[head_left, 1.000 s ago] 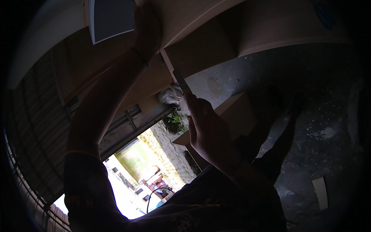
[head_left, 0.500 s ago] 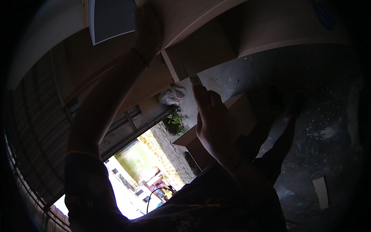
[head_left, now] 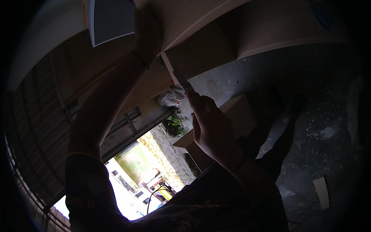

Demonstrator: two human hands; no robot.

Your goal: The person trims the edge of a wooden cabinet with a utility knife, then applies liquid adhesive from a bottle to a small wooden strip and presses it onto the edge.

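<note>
My right hand (head_left: 212,123) is closed around a flat-bladed hand tool (head_left: 181,80), its handle hidden in my fingers. The narrow blade points up and left, lying along the edge strip (head_left: 167,63) of a wooden cabinet (head_left: 201,50); whether it touches is hard to tell. Up at the top, my left hand (head_left: 148,33) rests against the cabinet's pale panel (head_left: 185,17), its fingers lost in deep shadow. A dark panel with a light border (head_left: 113,23) stands just left of that hand.
Below the cabinet, a crumpled plastic bag (head_left: 170,97) lies near a green plant (head_left: 176,124). A cardboard-brown box (head_left: 235,112) stands beside my legs on the stained floor (head_left: 309,116). A pale offcut strip (head_left: 321,192) lies at lower right. Bright daylight enters through an opening at lower left.
My right hand has shifted slightly left and down with the tool, and more of the blade now shows along the cabinet edge. The left hand stays about where it was.
</note>
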